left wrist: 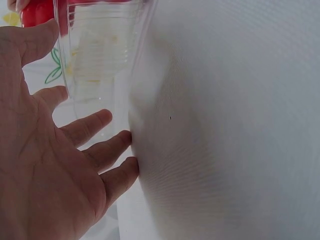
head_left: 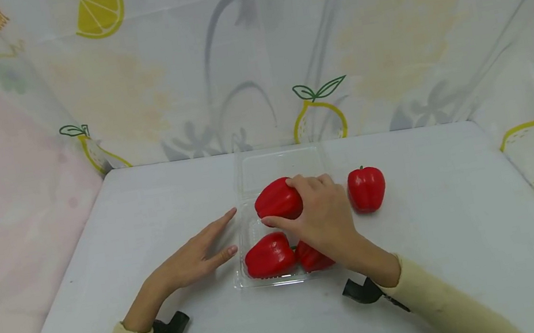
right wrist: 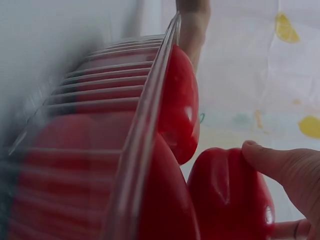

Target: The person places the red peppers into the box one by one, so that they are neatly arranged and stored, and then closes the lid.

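Note:
In the head view my right hand [head_left: 324, 213] grips a red bell pepper [head_left: 276, 199] between thumb and fingers, over the back part of a clear plastic clamshell box [head_left: 285, 281]. Two more red peppers lie in the box's front part: one at the left [head_left: 269, 256], the other [head_left: 313, 257] partly hidden under my right wrist. My left hand [head_left: 192, 260] is beside the box's left side, its fingers straight and spread, holding nothing. In the right wrist view the gripped pepper [right wrist: 227, 195] shows beyond the ribbed box wall, with the thumb on its upper edge.
Another red bell pepper [head_left: 367, 189] stands on the white table [head_left: 440, 232] to the right of the box. The box's clear lid [head_left: 280, 167] lies folded back behind it. A lemon-print cloth [head_left: 240, 66] hangs at the table's back edge.

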Tool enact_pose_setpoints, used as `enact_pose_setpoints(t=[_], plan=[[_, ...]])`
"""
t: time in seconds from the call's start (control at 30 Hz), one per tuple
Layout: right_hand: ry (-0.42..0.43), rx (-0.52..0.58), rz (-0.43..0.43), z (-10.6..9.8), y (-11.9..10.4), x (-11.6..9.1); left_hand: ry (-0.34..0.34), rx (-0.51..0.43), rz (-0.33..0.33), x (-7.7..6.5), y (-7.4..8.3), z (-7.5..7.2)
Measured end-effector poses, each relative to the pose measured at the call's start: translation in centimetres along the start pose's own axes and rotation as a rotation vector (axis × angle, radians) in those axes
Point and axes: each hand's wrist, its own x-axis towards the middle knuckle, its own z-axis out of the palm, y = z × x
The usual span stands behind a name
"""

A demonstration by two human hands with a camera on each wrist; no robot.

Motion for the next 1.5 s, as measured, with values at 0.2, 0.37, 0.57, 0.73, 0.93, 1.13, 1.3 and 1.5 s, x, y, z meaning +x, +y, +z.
enact_pose_setpoints(t=[0.2,0.37,0.57,0.73,0.93,1.13,1.3,1.5], plan=[[-0.028,-0.020,0.000,0.6,-0.7,0.0,0.002,0.001,0.008,0.0,0.0,-0.1],[-0.066,-0.043,0.008,1.2,-1.2,0.0,0.004,-0.010,0.017,0.0,0.1,0.0],[-0.085,-0.039,0.007,1.7,-1.6,-0.1,0.005,-0.013,0.021,0.0,0.0,0.1],[-0.106,-0.022,-0.018,2.0,-1.6,-0.4,0.005,-0.018,0.016,-0.1,0.1,0.0],[-0.169,0.013,-0.015,1.9,-1.3,-0.6,0.007,-0.019,0.008,-0.1,0.1,0.1],[-0.225,0.074,0.009,1.5,-0.8,-0.4,0.010,-0.016,0.016,-0.1,-0.1,0.1],[-0.275,0.150,0.004,1.0,-0.4,-0.3,0.011,-0.012,0.012,0.0,-0.1,0.2],[-0.347,0.168,-0.004,0.9,0.0,-0.2,0.011,-0.008,0.015,0.0,-0.1,0.2]])
